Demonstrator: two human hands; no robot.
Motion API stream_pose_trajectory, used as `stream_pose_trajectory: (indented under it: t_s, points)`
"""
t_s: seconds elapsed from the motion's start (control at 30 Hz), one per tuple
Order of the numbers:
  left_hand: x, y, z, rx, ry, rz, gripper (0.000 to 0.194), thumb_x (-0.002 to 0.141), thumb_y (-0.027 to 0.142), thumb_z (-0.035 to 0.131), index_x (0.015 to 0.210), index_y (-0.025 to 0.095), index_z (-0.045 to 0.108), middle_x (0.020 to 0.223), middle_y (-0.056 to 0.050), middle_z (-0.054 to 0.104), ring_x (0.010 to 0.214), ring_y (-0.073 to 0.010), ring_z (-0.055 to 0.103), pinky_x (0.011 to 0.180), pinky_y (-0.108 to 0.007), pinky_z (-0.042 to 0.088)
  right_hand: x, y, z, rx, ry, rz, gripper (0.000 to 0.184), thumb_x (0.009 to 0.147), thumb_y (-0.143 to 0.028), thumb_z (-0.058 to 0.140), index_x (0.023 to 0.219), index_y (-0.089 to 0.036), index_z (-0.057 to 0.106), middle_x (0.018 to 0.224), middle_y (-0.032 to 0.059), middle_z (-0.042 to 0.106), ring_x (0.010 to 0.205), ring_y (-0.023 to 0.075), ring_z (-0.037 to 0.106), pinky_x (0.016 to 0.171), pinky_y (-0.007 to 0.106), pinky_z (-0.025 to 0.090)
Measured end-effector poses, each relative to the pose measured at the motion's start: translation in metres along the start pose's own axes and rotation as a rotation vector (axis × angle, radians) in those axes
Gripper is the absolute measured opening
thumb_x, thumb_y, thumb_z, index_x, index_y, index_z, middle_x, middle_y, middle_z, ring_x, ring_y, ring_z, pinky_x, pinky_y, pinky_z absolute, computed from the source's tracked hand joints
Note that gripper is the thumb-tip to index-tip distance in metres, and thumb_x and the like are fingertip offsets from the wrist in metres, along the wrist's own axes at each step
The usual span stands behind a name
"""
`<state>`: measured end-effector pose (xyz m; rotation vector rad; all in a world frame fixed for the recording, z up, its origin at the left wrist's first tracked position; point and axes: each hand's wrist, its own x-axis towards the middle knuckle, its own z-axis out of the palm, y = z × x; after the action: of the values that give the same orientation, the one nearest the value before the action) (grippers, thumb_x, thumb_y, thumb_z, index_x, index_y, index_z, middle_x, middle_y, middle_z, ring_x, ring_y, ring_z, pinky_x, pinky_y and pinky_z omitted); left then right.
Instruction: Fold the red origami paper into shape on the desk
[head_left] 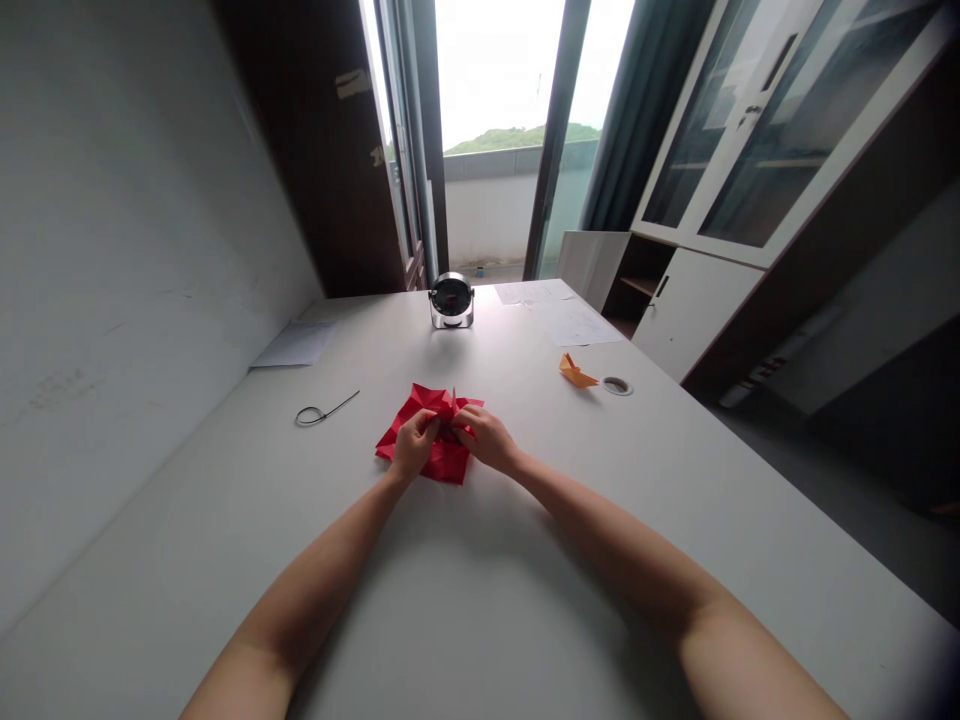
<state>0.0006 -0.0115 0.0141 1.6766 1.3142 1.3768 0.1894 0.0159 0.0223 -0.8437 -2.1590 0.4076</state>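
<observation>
A creased sheet of red paper [448, 466] lies on the white table, with folded ridges standing up near its middle. My left hand [414, 442] pinches the paper left of centre, its fingers closed on a fold. From the right, my right hand [484, 436] grips another fold beside a small upright point. Both hands are close together, and the fingers partly hide the paper between them.
An orange folded-paper piece [576, 373] and a roll of white tape [616, 386] lie to the right. A looped black cable tie [324, 411] is at left. Farther back stand a round silver-framed device [451, 301] and white paper sheets [585, 325]. A wall [135, 300] borders the left.
</observation>
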Motion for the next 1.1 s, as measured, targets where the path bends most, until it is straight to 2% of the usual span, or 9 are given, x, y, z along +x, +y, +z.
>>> stream_pose_trajectory:
  t_s: [0.27, 0.5, 0.93, 1.1]
  points:
    - [0.0013, 0.0027, 0.0004, -0.045, -0.060, 0.007, 0.025, 0.092, 0.037, 0.055, 0.098, 0.016, 0.068, 0.086, -0.004, 0.069, 0.073, -0.0150, 0.059, 0.068, -0.024, 0.047, 0.0013, 0.0053, 0.0022, 0.036, 0.070, 0.031, 0.008, 0.088, -0.014, 0.057, 0.088, -0.021, 0.062, 0.093, 0.0041, 0.061, 0.082, 0.0167, 0.054, 0.077, 0.028, 0.043]
    - [0.0015, -0.0017, 0.0009, -0.060, -0.060, -0.011, 0.027, 0.092, 0.038, 0.055, 0.100, 0.016, 0.069, 0.093, -0.006, 0.071, 0.078, -0.0169, 0.062, 0.069, -0.025, 0.048, 0.0027, 0.0003, -0.0003, 0.135, 0.107, 0.077, 0.009, 0.088, -0.014, 0.056, 0.085, -0.021, 0.059, 0.089, 0.0026, 0.060, 0.078, 0.0157, 0.053, 0.073, 0.027, 0.042]
    - [0.0009, -0.0052, -0.0001, -0.019, -0.055, -0.055, 0.035, 0.094, 0.046, 0.051, 0.080, 0.016, 0.062, 0.073, -0.002, 0.061, 0.064, -0.0139, 0.052, 0.056, -0.022, 0.039, 0.0035, 0.0003, 0.0011, 0.266, 0.112, 0.120, 0.007, 0.086, -0.016, 0.056, 0.083, -0.021, 0.059, 0.082, 0.0006, 0.061, 0.071, 0.0144, 0.052, 0.067, 0.026, 0.042]
    - [0.0007, -0.0063, -0.0001, -0.017, -0.057, -0.061, 0.036, 0.094, 0.047, 0.050, 0.080, 0.016, 0.061, 0.072, -0.002, 0.061, 0.063, -0.0140, 0.052, 0.055, -0.023, 0.039, 0.0034, 0.0027, 0.0027, 0.258, 0.113, 0.132, 0.006, 0.087, -0.018, 0.055, 0.083, -0.021, 0.059, 0.082, 0.0013, 0.062, 0.072, 0.0150, 0.053, 0.068, 0.027, 0.043]
